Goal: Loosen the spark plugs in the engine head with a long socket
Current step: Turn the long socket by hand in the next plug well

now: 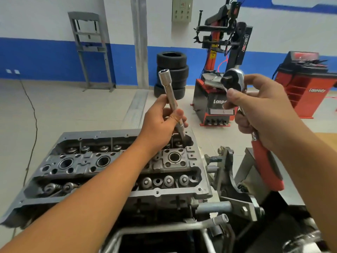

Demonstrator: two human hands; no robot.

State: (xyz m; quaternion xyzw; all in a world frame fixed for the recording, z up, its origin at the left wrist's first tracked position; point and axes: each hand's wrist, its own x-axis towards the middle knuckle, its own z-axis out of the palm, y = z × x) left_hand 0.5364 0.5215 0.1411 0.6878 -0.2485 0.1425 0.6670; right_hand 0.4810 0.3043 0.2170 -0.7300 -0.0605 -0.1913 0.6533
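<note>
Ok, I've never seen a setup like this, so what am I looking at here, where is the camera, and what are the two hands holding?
There is one picture, from a camera worn on the person's head, looking forward and down over their bare arms. No robot is involved.

Below is the engine head, a grey metal block on a stand, its top open so valve springs and round spark plug wells show.

The left hand grips the long socket, a slim silver tube, raised above the head with its open end pointing up. The right hand holds the ratchet, the handle that turns the socket; its red grip hangs down. The two tools are apart, not yet joined.

Behind, on the workshop floor, stand stacked tyres and a red and black tyre machine.
</note>
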